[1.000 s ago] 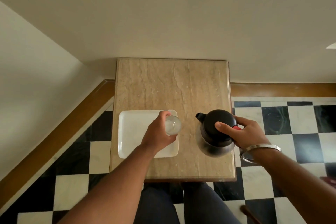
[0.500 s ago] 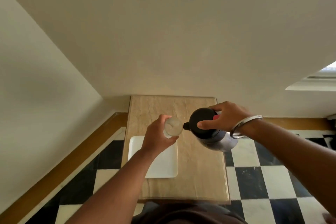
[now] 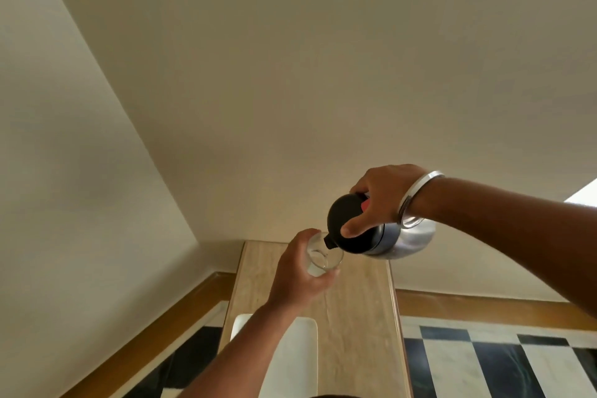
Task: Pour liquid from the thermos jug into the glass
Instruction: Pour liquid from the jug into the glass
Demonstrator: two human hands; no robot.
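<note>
My left hand (image 3: 297, 275) grips a clear glass (image 3: 324, 257) and holds it in the air above the small marble table (image 3: 358, 317). My right hand (image 3: 381, 200) holds the thermos jug (image 3: 365, 234), black on top with a silver body, by its handle. The jug is tipped to the left, and its black spout sits right over the glass rim. The thumb lies on the black lid beside a red button. Some pale liquid shows inside the glass; I cannot make out a stream.
A white rectangular tray (image 3: 303, 352) lies on the near left of the table, partly behind my left forearm. The table stands in a corner of cream walls with a wooden skirting board (image 3: 484, 304). Black-and-white checkered floor (image 3: 484, 362) runs alongside.
Both hands have risen off the table. The jug was lifted, brought leftward and tipped until its spout reached the glass. The camera view has tilted upward towards the wall.
</note>
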